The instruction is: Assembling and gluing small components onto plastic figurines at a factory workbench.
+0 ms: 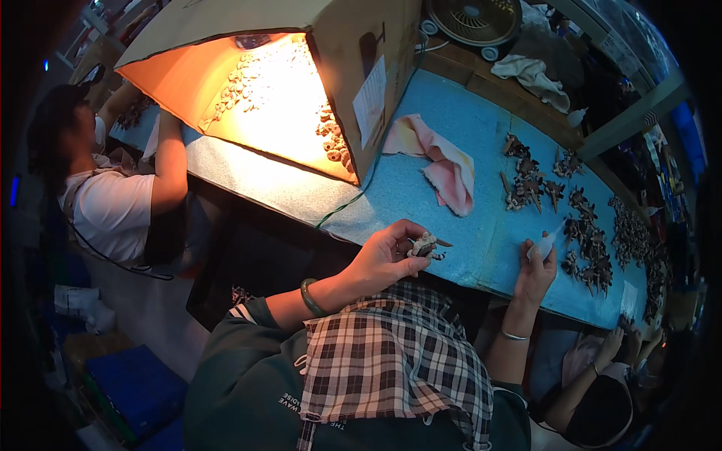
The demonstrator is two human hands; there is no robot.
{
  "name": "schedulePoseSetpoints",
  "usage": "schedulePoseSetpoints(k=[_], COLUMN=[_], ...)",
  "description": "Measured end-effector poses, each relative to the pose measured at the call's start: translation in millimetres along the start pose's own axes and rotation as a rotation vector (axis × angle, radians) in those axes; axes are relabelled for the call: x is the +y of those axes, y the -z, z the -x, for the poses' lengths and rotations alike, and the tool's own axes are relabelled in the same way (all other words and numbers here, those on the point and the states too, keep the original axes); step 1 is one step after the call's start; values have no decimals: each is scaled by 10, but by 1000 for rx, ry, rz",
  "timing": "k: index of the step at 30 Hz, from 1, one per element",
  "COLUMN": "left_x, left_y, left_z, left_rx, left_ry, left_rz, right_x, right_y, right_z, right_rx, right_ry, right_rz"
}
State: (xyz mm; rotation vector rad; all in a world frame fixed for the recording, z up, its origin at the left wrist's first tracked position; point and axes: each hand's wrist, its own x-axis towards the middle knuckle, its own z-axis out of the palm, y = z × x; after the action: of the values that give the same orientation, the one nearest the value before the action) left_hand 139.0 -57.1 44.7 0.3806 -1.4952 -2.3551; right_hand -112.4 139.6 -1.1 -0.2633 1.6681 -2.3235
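My left hand (382,261) pinches a small grey-brown figurine (423,245) over the near edge of the table. A pointed brown part sticks out of the figurine to the right. My right hand (535,276) is closed round a small white squeeze bottle (540,248), whose thin nozzle points up and right. The nozzle is apart from the figurine. Just right of that hand, dark brown figurines (590,252) lie in a group on the blue tabletop (474,244). Farther back lies another cluster of brown figurines (524,180).
A cardboard box (361,56), brightly lit inside, stands at the back left with many small pieces in it. Right of it lies a crumpled pink cloth (444,161). A fan (474,19) sits behind. Co-workers (113,177) are at the left and the lower right (602,398).
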Motion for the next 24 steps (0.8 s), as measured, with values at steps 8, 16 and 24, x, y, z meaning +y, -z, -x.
schedulePoseSetpoints(k=[8,16,24], left_x=[23,98,220], left_y=[121,363,577], left_z=[79,181,406], left_rx=[23,-10,7], left_ry=[-49,-62,-106], left_rz=[47,113,190], right_x=[125,78,-206], right_y=[167,67,-1120], right_z=[-421,262,972], right_rx=[-72,204,-576], right_ry=[209,464,727], right_rz=[820,971,981])
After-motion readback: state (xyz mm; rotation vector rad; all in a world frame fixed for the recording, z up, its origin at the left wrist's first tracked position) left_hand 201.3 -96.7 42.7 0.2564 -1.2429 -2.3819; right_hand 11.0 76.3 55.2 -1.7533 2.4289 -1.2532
